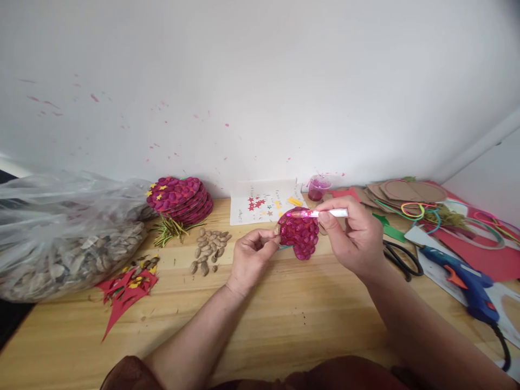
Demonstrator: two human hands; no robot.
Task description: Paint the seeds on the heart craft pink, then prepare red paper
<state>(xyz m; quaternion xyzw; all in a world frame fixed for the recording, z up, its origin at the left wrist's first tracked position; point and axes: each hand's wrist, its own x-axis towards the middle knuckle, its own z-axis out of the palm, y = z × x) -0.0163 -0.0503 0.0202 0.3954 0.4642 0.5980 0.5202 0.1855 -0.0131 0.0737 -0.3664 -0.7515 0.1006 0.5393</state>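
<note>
**Pink seed disc getting worked on, mid-table**

Over the wooden table (pixel 284 319), the left hand (pixel 252 254) is pinching the left edge of the pink seed disc (pixel 299 233), holding it up just above the wood. The right hand (pixel 355 238) is closed round a white pen (pixel 320 213), its pink tip touching the disc's top edge. Off to the sides there are loose seeds (pixel 209 250), scissors (pixel 400 257) and a blue glue gun (pixel 467 281). Further back, near the wall, are a stack of pink discs (pixel 181 197), a sticker sheet (pixel 264 203) and a little cup of pink paint (pixel 317 187)
</note>
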